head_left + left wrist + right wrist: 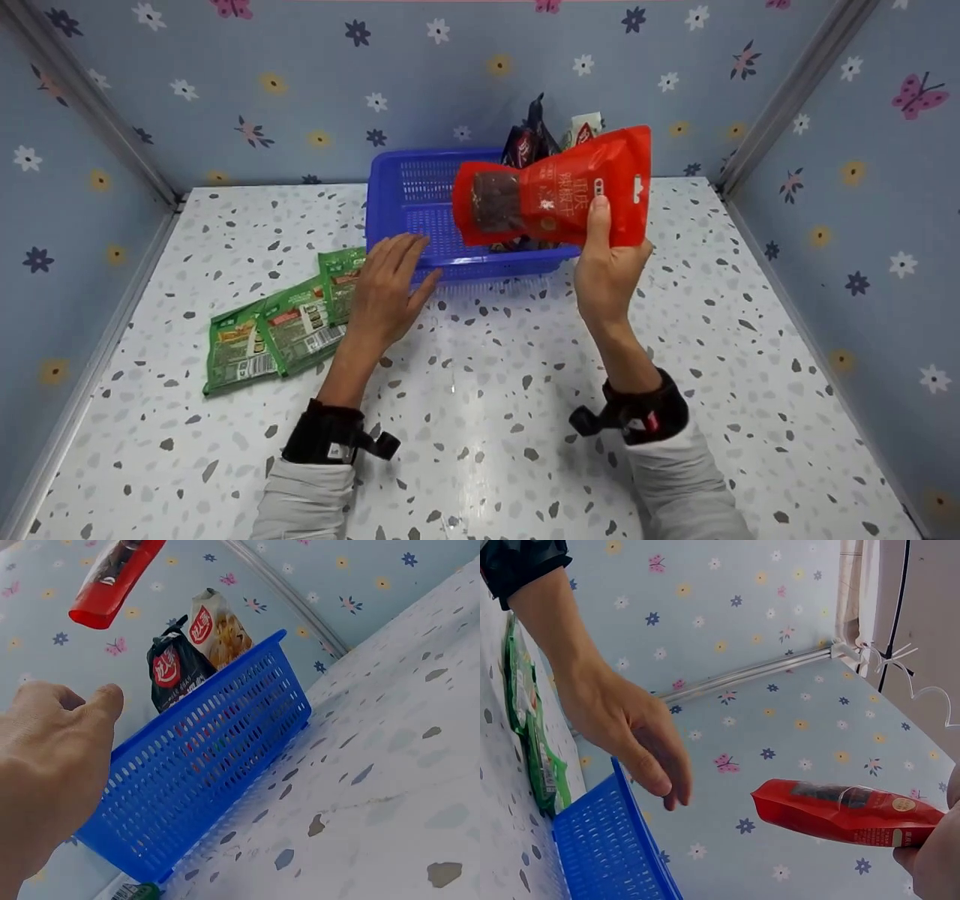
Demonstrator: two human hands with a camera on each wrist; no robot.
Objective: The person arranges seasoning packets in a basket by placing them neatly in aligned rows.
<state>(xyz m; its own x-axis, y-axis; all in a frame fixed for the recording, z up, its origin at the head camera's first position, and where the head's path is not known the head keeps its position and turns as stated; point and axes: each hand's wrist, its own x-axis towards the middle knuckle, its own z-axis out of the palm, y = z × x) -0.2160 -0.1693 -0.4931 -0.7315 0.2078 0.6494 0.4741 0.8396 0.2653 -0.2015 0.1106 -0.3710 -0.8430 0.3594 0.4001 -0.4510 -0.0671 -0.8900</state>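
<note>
My right hand [611,281] grips a red snack pouch [559,191] by its end, thumb on the front, and holds it above the blue plastic basket [480,266]. A clear window on the pouch shows dark contents. At the basket's front left corner is my left hand [386,289], its fingers extended over the rim and holding nothing; whether it touches the rim I cannot tell. Inside the basket stand a black packet [180,667] and a pale packet [217,630] with red labels. The pouch hides part of the basket's right side in the head view.
Several green packets [300,326] lie overlapping on the speckled table [480,420], left of the basket and partly behind my left hand. Flower-patterned panels [435,75] enclose the table at the back and both sides.
</note>
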